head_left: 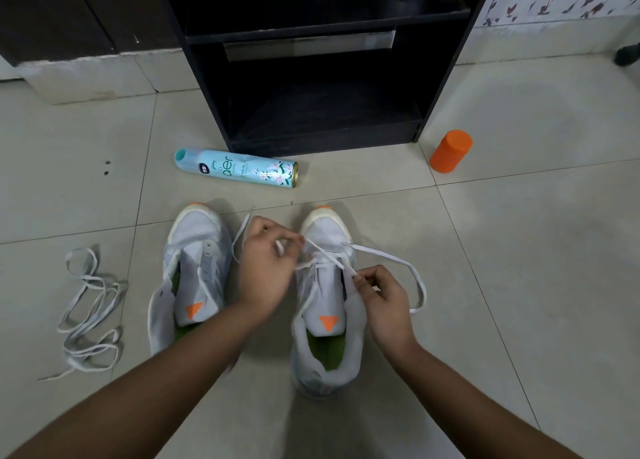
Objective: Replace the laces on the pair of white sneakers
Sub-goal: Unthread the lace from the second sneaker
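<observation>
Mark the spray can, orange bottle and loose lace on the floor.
spray can point(239, 168): head view, label middle.
orange bottle point(450, 152): head view, side wall.
loose lace point(85, 306): head view, middle strands.

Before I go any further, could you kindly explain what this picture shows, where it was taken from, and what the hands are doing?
There is no machine here. A person is working with two bare hands, and the single picture comes from a camera worn on their head, looking forward and down. On the tiled floor stand two white sneakers, toes pointing away. The left hand and right hand each pinch the white lace, which crosses the front eyelets of the sneaker on the person's right. The other sneaker seems unlaced. A loose lace lies to its left. Farther off are a spray can on its side, an orange container and a black shelf unit.
</observation>
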